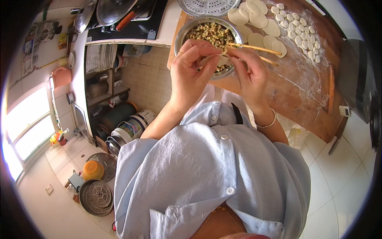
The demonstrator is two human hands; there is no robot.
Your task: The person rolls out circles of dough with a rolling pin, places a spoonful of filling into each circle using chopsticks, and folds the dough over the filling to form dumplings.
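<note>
Over a metal bowl (179, 38) of chopped filling (209, 31), my left hand (195, 67) and my right hand (250, 68) pinch the edges of a folded dough wrapper (223, 60) between fingers and thumbs. A pair of wooden chopsticks (258, 47) also sticks out from my right hand, pointing right. Flat round wrappers (258, 19) lie on the wooden board just beyond the bowl, some overlapping. Farther right, several small floured dough pieces (298, 38) are spread out. Whether filling lies inside the folded wrapper is hidden.
A perforated metal tray (209, 6) stands behind the bowl. The floured wooden board (286, 98) carries a rolling pin (331, 89) near its right end. A knife (338, 136) is beyond the board's edge. To the left are a black stove (128, 31) and open shelves (110, 97) with pots and buckets.
</note>
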